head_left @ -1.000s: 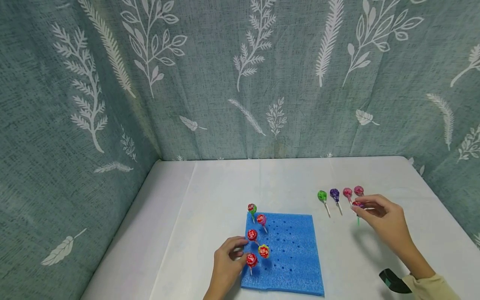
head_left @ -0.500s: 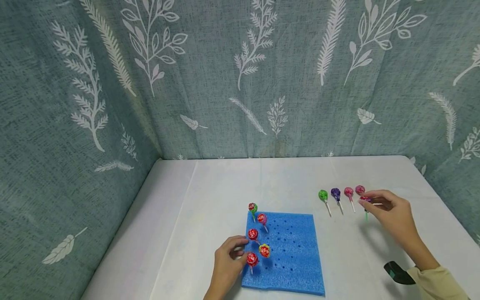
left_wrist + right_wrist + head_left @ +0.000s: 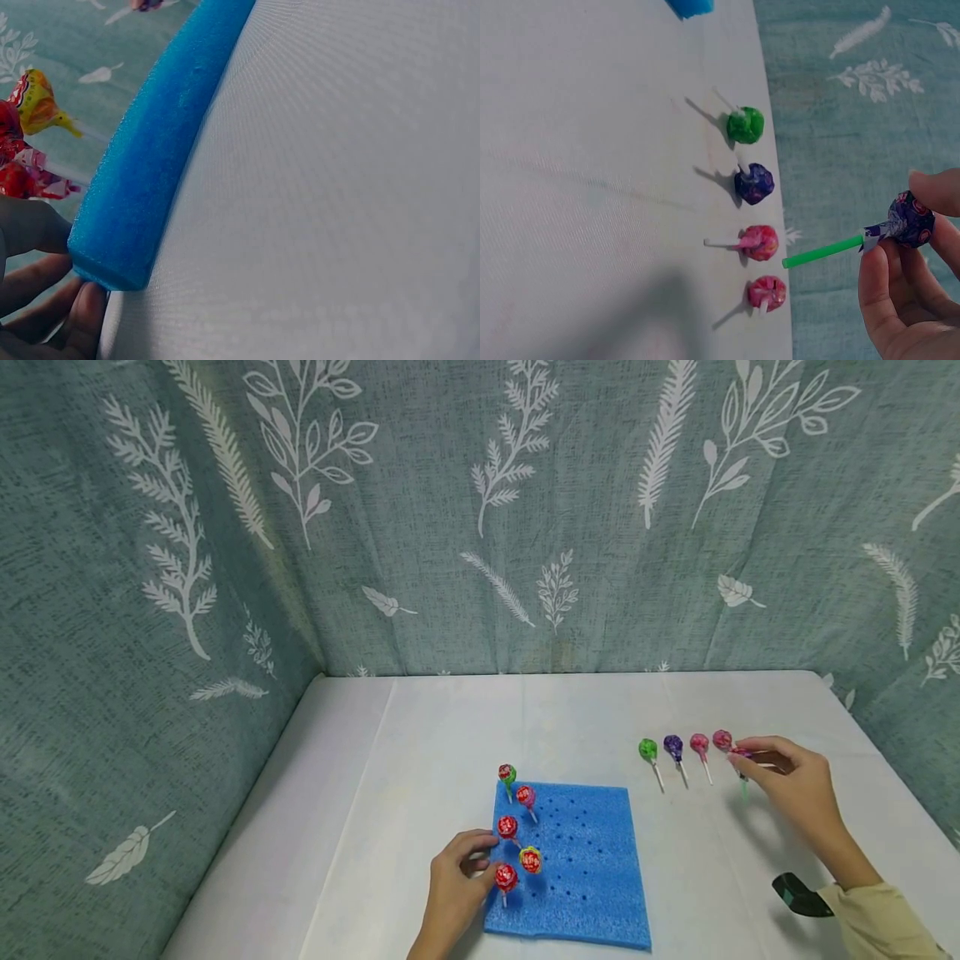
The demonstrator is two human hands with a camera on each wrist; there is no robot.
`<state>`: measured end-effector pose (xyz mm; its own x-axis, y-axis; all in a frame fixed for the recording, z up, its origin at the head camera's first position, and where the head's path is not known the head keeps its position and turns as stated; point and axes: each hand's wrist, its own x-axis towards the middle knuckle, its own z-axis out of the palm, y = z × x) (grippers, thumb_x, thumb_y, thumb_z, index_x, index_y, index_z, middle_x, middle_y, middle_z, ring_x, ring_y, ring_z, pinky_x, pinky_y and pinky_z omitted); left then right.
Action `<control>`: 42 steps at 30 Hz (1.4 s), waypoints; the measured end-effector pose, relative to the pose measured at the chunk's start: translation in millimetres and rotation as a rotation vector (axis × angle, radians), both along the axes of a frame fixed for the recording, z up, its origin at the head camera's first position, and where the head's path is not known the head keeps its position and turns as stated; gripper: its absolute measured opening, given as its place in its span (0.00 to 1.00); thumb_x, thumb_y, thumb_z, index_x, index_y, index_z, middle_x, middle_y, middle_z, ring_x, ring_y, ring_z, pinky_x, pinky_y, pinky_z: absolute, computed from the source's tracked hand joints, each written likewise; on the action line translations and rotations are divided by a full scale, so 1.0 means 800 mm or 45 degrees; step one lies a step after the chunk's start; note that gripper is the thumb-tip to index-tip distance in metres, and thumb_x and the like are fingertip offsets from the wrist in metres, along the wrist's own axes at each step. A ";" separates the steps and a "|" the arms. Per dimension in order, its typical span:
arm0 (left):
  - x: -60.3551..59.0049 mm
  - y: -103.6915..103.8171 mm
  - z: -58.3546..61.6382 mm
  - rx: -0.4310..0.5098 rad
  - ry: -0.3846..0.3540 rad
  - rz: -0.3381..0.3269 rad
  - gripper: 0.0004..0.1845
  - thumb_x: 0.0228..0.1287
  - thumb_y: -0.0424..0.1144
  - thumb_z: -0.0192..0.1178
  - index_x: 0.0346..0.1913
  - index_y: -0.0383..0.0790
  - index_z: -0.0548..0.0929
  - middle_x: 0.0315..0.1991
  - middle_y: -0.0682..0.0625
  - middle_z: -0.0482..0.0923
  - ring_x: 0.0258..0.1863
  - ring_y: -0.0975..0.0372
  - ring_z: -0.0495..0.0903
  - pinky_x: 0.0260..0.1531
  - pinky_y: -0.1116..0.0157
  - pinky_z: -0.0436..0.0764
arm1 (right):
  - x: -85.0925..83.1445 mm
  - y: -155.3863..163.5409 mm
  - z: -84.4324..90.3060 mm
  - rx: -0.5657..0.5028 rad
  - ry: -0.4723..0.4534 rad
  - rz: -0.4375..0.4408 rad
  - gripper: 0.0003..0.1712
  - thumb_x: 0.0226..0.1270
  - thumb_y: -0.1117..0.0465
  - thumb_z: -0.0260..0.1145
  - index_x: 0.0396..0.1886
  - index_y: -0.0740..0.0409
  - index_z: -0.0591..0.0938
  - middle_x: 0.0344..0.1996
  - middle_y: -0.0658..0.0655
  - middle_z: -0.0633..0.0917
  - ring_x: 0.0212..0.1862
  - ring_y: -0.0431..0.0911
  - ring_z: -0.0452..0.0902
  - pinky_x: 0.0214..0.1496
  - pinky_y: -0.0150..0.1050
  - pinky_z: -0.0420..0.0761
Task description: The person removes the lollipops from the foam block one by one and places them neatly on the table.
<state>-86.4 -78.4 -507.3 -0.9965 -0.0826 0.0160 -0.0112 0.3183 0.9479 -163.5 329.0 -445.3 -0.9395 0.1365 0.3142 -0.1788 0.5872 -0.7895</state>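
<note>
Right hand (image 3: 795, 777) is up off the bench (image 3: 420, 743) at the far right, and its grip is pinched tight on a lollipop (image 3: 910, 220) — purple wrapper caught between thumb and fingertips, green stick (image 3: 821, 252) poking out sideways. In the right wrist view it hangs clear of the surface, just beside the row below. That row: four loose lollipops lying on the white bench, a green one (image 3: 647, 749), a purple one (image 3: 672, 745), a pink one (image 3: 699, 743) and another pink one (image 3: 722, 740), heads side by side, sticks pointing toward the person.

Over on the left, a blue foam pad (image 3: 592, 877) dotted with holes lies flat on the bench. Five lollipops stand upright in it along its left side: a red-and-green one (image 3: 507, 773) at the back corner, a pink one (image 3: 526, 796), a red one (image 3: 507, 827), a yellow-and-red one (image 3: 530, 860) and a red one (image 3: 506, 877) nearest the front.

Left hand (image 3: 453, 893) sits at the pad's left edge, fingers curled, the grip closed on the foam rim by that front red lollipop; the left wrist view shows fingertips (image 3: 82, 315) pressed against the pad's corner.

A dark wrist strap (image 3: 801, 895) shows by the right sleeve (image 3: 877, 922). Leaf-print curtain (image 3: 480, 518) behind.
</note>
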 end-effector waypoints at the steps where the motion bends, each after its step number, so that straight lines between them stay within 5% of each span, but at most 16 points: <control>1: 0.000 0.000 0.000 0.001 0.001 0.000 0.16 0.47 0.22 0.68 0.42 0.37 0.84 0.46 0.47 0.79 0.41 0.60 0.80 0.40 0.71 0.81 | -0.001 0.001 0.000 0.002 -0.012 -0.008 0.18 0.60 0.57 0.69 0.44 0.65 0.81 0.33 0.34 0.79 0.34 0.26 0.75 0.34 0.17 0.73; 22: 0.001 0.001 0.000 0.002 0.015 0.004 0.16 0.47 0.22 0.68 0.42 0.37 0.84 0.46 0.47 0.79 0.40 0.60 0.80 0.40 0.71 0.81 | -0.023 0.033 -0.010 -0.090 -0.188 -0.050 0.19 0.62 0.52 0.67 0.46 0.61 0.81 0.31 0.33 0.79 0.30 0.31 0.77 0.31 0.22 0.77; 32: 0.001 0.000 0.000 -0.018 0.012 0.003 0.16 0.48 0.23 0.68 0.41 0.37 0.84 0.46 0.48 0.79 0.41 0.60 0.80 0.40 0.71 0.81 | -0.044 0.050 -0.024 -0.039 -0.267 -0.091 0.27 0.63 0.50 0.66 0.51 0.68 0.78 0.31 0.33 0.77 0.30 0.29 0.75 0.30 0.23 0.78; 42: 0.002 0.000 0.002 -0.031 0.008 0.001 0.15 0.48 0.23 0.68 0.42 0.38 0.84 0.46 0.48 0.80 0.41 0.60 0.80 0.40 0.71 0.81 | -0.062 0.057 -0.036 0.070 -0.383 -0.092 0.30 0.65 0.47 0.63 0.53 0.69 0.77 0.47 0.67 0.79 0.33 0.31 0.70 0.28 0.22 0.76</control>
<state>-84.4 -78.1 -505.7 -0.9962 -0.0832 0.0243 -0.0056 0.3415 0.9399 -213.2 375.0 -473.9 -0.9799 0.1969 0.0326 0.1017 0.6332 -0.7673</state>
